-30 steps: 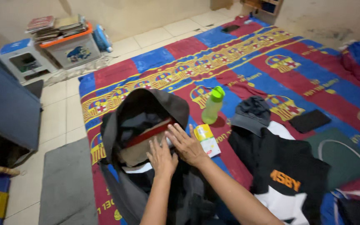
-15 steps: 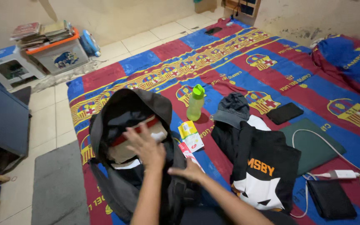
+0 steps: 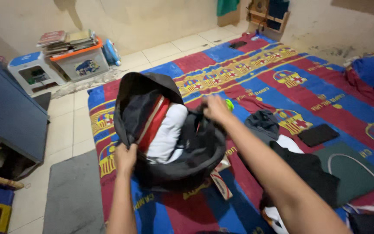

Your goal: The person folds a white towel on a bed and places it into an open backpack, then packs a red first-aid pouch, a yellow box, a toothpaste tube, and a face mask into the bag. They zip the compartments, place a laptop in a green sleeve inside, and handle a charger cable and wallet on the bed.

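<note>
A black backpack [image 3: 195, 151] lies open on a red, blue and yellow patterned blanket [image 3: 291, 82]. Inside it show a white folded cloth [image 3: 166, 132] and a red-edged item [image 3: 154, 123]. My left hand [image 3: 125, 158] grips the backpack's near left rim. My right hand [image 3: 215, 108] holds the far right rim, pulling the opening wide. A green bottle [image 3: 229, 104] is mostly hidden behind my right hand.
Dark clothes [image 3: 299, 169], a grey cap [image 3: 262, 123], a black wallet [image 3: 320, 135], a green laptop sleeve with a white cable [image 3: 351, 167] lie right of the bag. A small packet [image 3: 219, 184] lies under the bag's edge. Storage box with books [image 3: 81, 60], stool [image 3: 33, 71], grey mat [image 3: 72, 195] stand left.
Both hands left the bag's contents and took hold of its rims. The backpack has been lifted and spread open, showing the white cloth inside. The view shifted.
</note>
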